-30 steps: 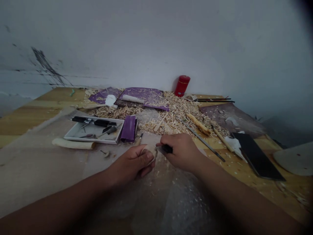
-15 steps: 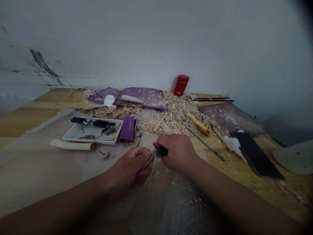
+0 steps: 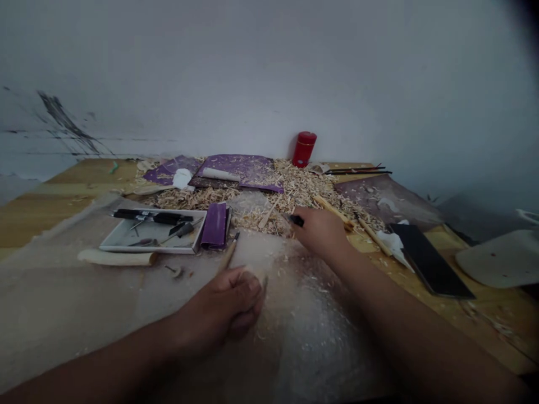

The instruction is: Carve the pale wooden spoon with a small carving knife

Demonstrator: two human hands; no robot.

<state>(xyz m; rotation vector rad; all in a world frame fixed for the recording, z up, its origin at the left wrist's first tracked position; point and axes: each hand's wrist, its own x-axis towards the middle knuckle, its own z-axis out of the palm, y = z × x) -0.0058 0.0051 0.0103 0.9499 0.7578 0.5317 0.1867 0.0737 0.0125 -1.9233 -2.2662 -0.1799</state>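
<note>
My left hand (image 3: 238, 297) is closed low over the plastic sheet (image 3: 177, 314). What it pinches is mostly hidden; only a thin edge shows beyond the fingers. Farther forward and to the right, my right hand (image 3: 322, 233) is wrapped round a black-handled knife (image 3: 297, 220), its short blade pointing left over the wood shavings (image 3: 301, 188). The two hands are apart. A slim wooden-handled tool (image 3: 228, 255) lies just beyond my left hand, beside a folded purple sandpaper piece (image 3: 214, 225).
At left, a white tray (image 3: 147, 248) holds black-handled tools, with a pale curved wooden piece (image 3: 118, 258) in front. A red canister (image 3: 304, 149) stands by the wall. A dark flat block (image 3: 429, 261) and a wooden stick (image 3: 374, 237) lie at right.
My right hand has moved forward and right with the knife, away from my left hand. My left hand has dropped slightly lower, still closed. The view has shifted a little.
</note>
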